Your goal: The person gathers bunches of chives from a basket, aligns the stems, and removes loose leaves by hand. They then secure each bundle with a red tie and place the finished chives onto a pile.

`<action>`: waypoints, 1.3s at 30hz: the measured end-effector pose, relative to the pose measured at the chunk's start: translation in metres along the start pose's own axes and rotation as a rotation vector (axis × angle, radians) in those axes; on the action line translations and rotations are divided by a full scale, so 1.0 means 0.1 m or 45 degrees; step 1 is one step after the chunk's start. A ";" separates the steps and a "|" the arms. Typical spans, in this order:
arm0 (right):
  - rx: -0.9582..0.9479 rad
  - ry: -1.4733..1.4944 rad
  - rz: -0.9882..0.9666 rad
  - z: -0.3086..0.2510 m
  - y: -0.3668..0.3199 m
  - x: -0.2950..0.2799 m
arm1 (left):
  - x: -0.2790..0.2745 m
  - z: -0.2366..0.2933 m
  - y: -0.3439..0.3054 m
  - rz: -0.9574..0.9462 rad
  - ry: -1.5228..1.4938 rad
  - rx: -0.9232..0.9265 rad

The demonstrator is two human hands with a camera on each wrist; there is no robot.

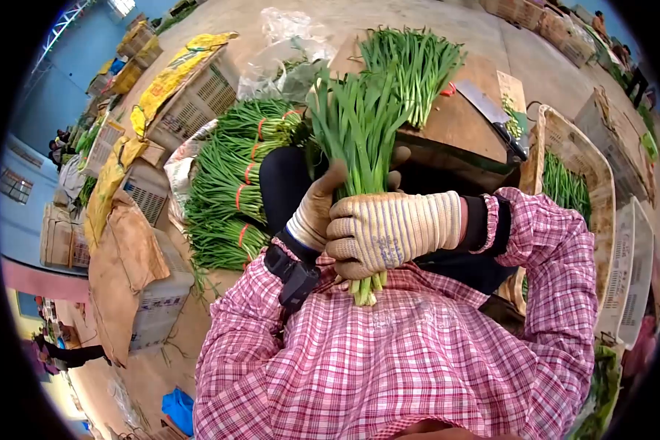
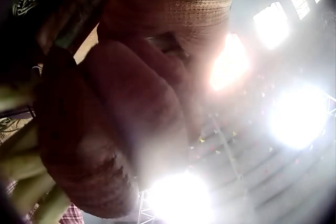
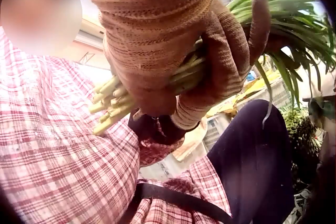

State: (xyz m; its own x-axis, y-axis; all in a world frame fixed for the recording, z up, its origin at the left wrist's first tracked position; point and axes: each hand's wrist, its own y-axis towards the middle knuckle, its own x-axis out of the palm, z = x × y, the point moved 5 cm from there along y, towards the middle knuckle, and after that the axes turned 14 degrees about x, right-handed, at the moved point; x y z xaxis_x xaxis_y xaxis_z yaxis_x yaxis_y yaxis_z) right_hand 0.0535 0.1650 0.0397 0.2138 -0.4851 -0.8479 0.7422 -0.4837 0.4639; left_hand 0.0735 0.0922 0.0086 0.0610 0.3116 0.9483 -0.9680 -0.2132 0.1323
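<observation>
Both hands wear striped knit gloves and hold a bunch of green garlic (image 1: 367, 139) upright before the chest, leaves up and pale cut ends down. My right hand (image 1: 392, 227) wraps its fingers round the stalks near the base. From the other side my left hand (image 1: 317, 209) grips the same bunch, its fingers partly hidden behind the leaves. In the right wrist view the pale stalk ends (image 3: 113, 98) stick out beside the checked shirt. The left wrist view is dark and blurred, with curled gloved fingers (image 2: 131, 98) beside the stalks (image 2: 26, 176).
More loose greens (image 1: 411, 70) lie on a wooden board (image 1: 455, 136) ahead. A cleaver (image 1: 484, 106) lies at the board's right. Tied bundles with red bands (image 1: 231, 176) are stacked at the left. Crates stand on both sides, one plastic crate (image 1: 601, 169) holding greens.
</observation>
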 end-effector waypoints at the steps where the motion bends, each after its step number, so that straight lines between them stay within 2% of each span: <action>1: 0.024 0.010 -0.022 0.00 -0.04 0.04 | -0.11 -0.02 0.02 0.016 -0.154 -0.135; 2: 0.060 0.017 -0.032 0.02 -0.05 0.05 | -0.11 -0.04 0.04 0.032 -0.307 -0.268; 3: 0.103 0.028 -0.038 0.04 -0.07 0.06 | -0.11 0.00 0.08 0.191 -0.093 -0.235; 4: 0.159 0.039 -0.045 0.06 -0.09 0.06 | -0.16 0.02 0.13 0.152 -0.199 -0.332; 6: 0.322 0.096 -0.042 0.10 -0.10 -0.07 | -0.31 0.22 0.21 0.391 0.461 -0.089; 7: 0.444 0.159 -0.034 0.15 -0.14 -0.20 | -0.39 0.31 0.24 0.225 0.668 0.135; 8: 0.606 0.262 -0.023 0.21 -0.20 -0.38 | -0.26 0.42 0.41 0.191 0.847 0.195; 9: 0.838 0.402 -0.068 0.29 -0.25 -0.58 | -0.23 0.54 0.50 0.082 0.912 0.208; 11: 1.372 0.506 0.289 0.66 -0.70 -0.56 | -0.23 0.77 0.69 -0.056 1.174 0.248; 12: 1.883 0.598 0.224 0.81 -0.89 -0.52 | -0.18 0.86 0.80 -0.093 1.374 0.267; 13: 2.038 0.768 0.060 0.98 -0.97 -0.42 | -0.03 0.92 0.88 -0.189 1.848 0.586; 14: 2.050 0.978 0.081 1.15 -0.98 -0.34 | 0.09 0.96 0.97 -0.255 1.885 0.636; 16: 1.694 0.997 0.369 1.53 -0.77 -0.49 | 0.37 0.98 1.12 -0.602 2.232 0.993; 17: 1.718 1.096 0.355 1.67 -0.63 -0.69 | 0.39 1.03 1.24 -0.568 2.225 0.960; 18: 1.362 0.843 0.440 1.81 -0.51 -0.84 | 0.41 1.08 1.32 -0.531 2.220 0.930; 19: 1.320 0.998 0.595 1.81 -0.31 -1.06 | 0.50 1.09 1.39 -0.522 2.291 0.940; 20: 1.272 1.146 0.751 1.81 -0.13 -1.22 | 0.61 1.13 1.44 -0.551 2.428 1.098; 22: 1.271 1.192 0.803 2.03 -0.06 -1.17 | 0.62 1.49 1.70 -1.183 1.737 0.079; 25: 1.338 1.197 0.836 2.26 -0.03 -1.10 | 0.54 1.62 1.84 -1.216 1.588 0.029; 26: 1.398 1.162 0.812 2.31 -0.03 -1.05 | 0.46 1.51 1.81 -1.213 1.584 0.033; 28: 1.346 1.218 0.817 2.40 -0.07 -0.78 | 0.19 1.46 1.79 -0.548 2.192 0.965; 29: 1.390 0.991 0.817 2.50 -0.18 -0.58 | -0.03 1.46 1.83 -0.538 2.164 0.992; 30: 1.427 0.757 0.807 2.53 -0.30 -0.43 | -0.32 1.48 1.92 -0.499 2.377 1.061; 32: 1.793 0.737 0.771 2.66 -0.70 0.19 | -0.82 1.44 1.99 -0.411 2.303 1.209; 33: 1.804 0.775 0.956 2.64 -0.71 0.28 | -0.79 1.41 1.94 -0.394 2.201 1.127; 34: 1.804 0.769 0.950 2.70 -0.74 0.29 | -0.70 1.45 1.95 -0.394 2.194 1.133; 36: 1.903 0.713 0.901 2.74 -0.71 0.16 | -0.59 1.50 1.98 -0.256 2.486 0.872; 37: 1.779 0.649 0.949 2.66 -0.71 -0.06 | -0.34 1.40 1.93 -0.322 2.449 0.788; 39: 1.788 0.762 0.968 2.63 -0.74 -0.02 | -0.44 1.42 1.97 -0.329 2.337 0.764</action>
State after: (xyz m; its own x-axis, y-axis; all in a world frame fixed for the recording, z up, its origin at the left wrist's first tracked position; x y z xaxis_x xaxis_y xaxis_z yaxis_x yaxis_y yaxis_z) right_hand -0.1689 0.0100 0.0750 0.6633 -0.7303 -0.1636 -0.6513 -0.6710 0.3543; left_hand -0.0858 -0.0947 0.0338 -0.5064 0.7297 -0.4594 -0.7591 -0.1246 0.6389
